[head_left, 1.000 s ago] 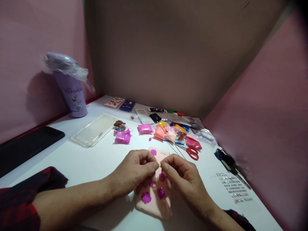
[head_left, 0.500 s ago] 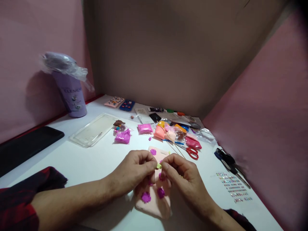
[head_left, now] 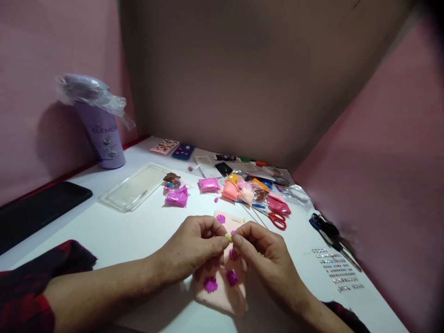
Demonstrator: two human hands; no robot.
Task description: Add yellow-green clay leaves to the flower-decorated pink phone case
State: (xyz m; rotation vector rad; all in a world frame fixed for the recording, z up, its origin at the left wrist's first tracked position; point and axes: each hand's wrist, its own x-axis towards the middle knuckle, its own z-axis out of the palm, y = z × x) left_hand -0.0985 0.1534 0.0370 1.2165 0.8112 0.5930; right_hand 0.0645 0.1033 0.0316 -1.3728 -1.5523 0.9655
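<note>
White tabletop here, pink case flat on it; our left hand and right hand pinch the yellow-green bit just above the case, fingertips only, probably because it's so tiny.

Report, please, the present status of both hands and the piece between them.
Left hand, right hand: both pinching yellow-green piece. Held over pale pink case bearing purple lumps. Hands hide part of case; scissors lie beyond, apart from hands.
</note>
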